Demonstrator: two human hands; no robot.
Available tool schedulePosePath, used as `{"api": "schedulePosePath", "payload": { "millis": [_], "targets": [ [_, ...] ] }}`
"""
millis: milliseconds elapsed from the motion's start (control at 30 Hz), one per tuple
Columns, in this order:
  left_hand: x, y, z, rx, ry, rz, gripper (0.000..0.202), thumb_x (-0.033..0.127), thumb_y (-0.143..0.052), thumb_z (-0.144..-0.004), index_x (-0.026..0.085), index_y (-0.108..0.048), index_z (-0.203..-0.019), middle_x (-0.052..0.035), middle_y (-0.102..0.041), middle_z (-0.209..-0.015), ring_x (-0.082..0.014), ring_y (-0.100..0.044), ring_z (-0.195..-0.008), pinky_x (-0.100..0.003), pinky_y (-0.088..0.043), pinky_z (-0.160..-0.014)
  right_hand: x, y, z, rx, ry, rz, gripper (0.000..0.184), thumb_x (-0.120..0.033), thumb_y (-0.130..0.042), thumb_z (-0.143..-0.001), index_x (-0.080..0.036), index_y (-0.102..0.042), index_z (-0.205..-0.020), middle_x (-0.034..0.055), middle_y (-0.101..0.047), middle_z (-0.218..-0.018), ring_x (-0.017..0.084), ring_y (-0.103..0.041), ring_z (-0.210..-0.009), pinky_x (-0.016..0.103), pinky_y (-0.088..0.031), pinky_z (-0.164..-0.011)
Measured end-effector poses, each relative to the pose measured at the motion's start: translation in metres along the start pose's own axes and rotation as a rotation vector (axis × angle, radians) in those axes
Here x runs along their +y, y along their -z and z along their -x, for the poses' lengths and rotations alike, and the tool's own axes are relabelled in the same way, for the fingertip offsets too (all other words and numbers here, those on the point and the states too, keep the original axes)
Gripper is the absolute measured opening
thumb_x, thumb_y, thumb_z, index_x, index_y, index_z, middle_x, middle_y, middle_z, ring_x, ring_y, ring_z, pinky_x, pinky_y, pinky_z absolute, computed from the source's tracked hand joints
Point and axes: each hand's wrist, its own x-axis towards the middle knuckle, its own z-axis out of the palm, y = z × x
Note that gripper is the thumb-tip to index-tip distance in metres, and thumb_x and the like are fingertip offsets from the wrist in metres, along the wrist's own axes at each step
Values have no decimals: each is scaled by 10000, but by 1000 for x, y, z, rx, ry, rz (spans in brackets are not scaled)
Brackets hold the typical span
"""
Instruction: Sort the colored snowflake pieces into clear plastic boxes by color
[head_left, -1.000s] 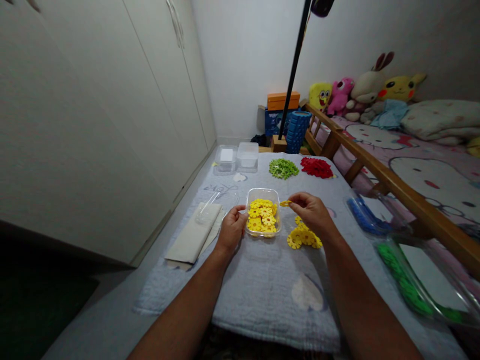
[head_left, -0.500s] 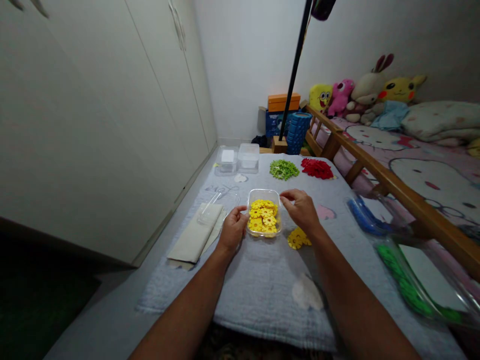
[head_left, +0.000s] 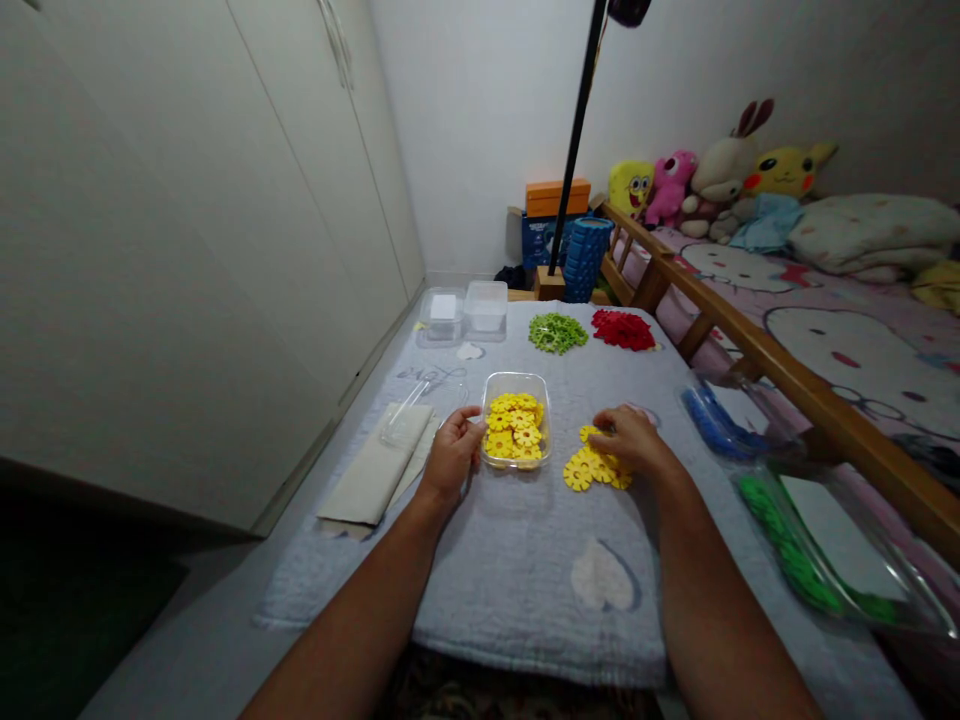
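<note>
A clear plastic container (head_left: 516,465) stands on the cloth, partly filled with yellow flower-shaped discs (head_left: 517,425). My left hand (head_left: 456,447) grips its left wall, with the thumb and fingers at the side. To the right of the container lies a small pile of yellow flower-shaped discs (head_left: 581,470). My right hand (head_left: 630,438) reaches over that pile from the right, its fingers bent and apart, the tips at the discs. Part of the pile is hidden under this hand.
A transparent lid (head_left: 409,425) rests by folded beige cloth (head_left: 367,485) on the left. Farther back are two clear boxes (head_left: 486,308), a green pile (head_left: 558,333) and a red pile (head_left: 624,330). Packs of blue pieces (head_left: 724,425) and green pieces (head_left: 787,545) lie along the bed rail (head_left: 720,325).
My right hand has moved from the container's right rim down and right to the loose yellow discs. My left hand stays at the container. The view has shifted slightly.
</note>
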Motion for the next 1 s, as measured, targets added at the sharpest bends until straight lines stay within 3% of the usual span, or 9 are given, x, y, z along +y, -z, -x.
{"api": "schedulePosePath", "payload": {
  "millis": [200, 333, 400, 600, 733, 833, 1000],
  "targets": [
    [-1, 0, -1, 0, 4, 7, 438, 385, -683, -739, 144, -587, -1091, 106, -441, -539, -62, -364, -413, -193, -285, -417, -5, -2, 2, -17, -11, -104, 160, -260, -703, -686, -203, -719, -835, 78, -677, -924, 250, -585, -934, 350, -411, -819],
    [0, 0, 0, -5, 10, 13, 455, 391, -681, -735, 138, -581, -1100, 107, -440, -535, -63, -363, -413, -193, -285, -413, -9, 1, 0, -14, 5, -395, 68, -257, -627, -697, -194, -638, -718, 45, -651, -801, 201, -584, -792, 314, -420, -728],
    [0, 0, 0, -6, 14, 19, 454, 393, -680, -736, 138, -578, -1098, 110, -434, -525, -64, -359, -407, -194, -282, -409, -14, 4, 1, 3, 16, -567, 125, -318, -621, -718, -196, -621, -690, 24, -630, -733, 182, -569, -714, 303, -419, -673],
    [1, 0, 1, -13, 27, 52, 464, 401, -698, -722, 144, -572, -1087, 113, -437, -517, -68, -375, -399, -196, -292, -398, -52, 15, 11, 302, 58, -863, 203, -400, -672, -765, -199, -649, -754, 9, -631, -730, 167, -551, -686, 300, -431, -662],
    [0, 0, 0, -21, 47, 72, 479, 422, -716, -711, 157, -574, -1084, 115, -440, -510, -69, -372, -386, -195, -285, -391, -80, 18, 19, 376, 258, -809, 125, -315, -657, -825, -217, -637, -749, 15, -645, -767, 185, -567, -770, 326, -443, -756],
    [-1, 0, 0, -27, 49, 86, 479, 426, -723, -712, 165, -574, -1084, 116, -445, -509, -62, -362, -381, -189, -292, -400, -91, 16, 22, 324, 417, -705, 95, -253, -641, -851, -224, -637, -761, 21, -649, -770, 199, -564, -809, 351, -428, -799],
    [-1, 0, 0, -15, 54, 84, 479, 427, -725, -713, 163, -577, -1084, 115, -434, -497, -68, -363, -384, -191, -286, -394, -94, 10, 25, 199, 504, -504, 67, -216, -654, -851, -229, -700, -805, 51, -670, -886, 225, -550, -910, 388, -392, -854]
  ]
}}
